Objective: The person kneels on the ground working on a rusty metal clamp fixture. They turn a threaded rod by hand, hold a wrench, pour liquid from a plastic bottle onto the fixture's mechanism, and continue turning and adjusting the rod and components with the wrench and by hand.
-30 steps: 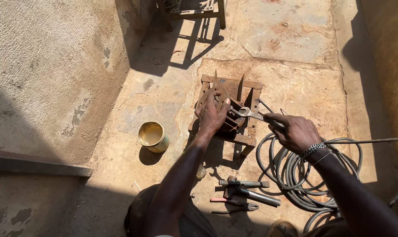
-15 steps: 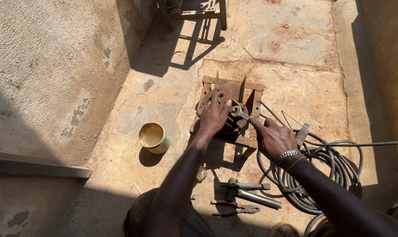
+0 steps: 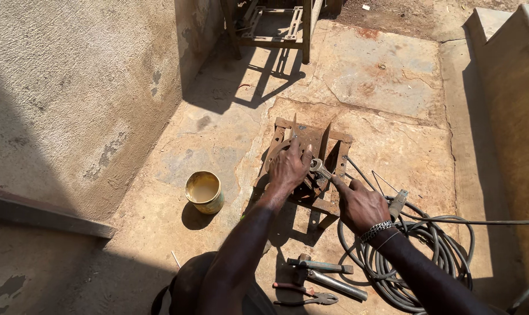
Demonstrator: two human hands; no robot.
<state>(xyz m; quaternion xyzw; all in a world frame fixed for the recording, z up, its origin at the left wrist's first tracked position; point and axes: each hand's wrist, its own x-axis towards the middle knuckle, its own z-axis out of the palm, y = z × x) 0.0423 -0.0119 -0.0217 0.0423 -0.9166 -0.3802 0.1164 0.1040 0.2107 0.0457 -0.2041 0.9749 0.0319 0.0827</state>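
Fingers of the left hand (image 3: 289,168) pressed flat on the rusty square metal frame (image 3: 308,165); right hand (image 3: 360,205) apparently gripped the silvery steel spanner (image 3: 321,170).

One container only: round open tin (image 3: 204,191), yellow outside, pale cream within, standing upright on stone floor (image 3: 387,87) in sunlight, left of rusty metal frame (image 3: 311,137) and well apart from it, close to foot of plastered wall (image 3: 72,87). Casts a short shadow toward the near side. Nothing readable as a label on its side from this angle; only a plain yellow band under a worn rim. No signs, no screens, no other boxes or wrappers anywhere in view.
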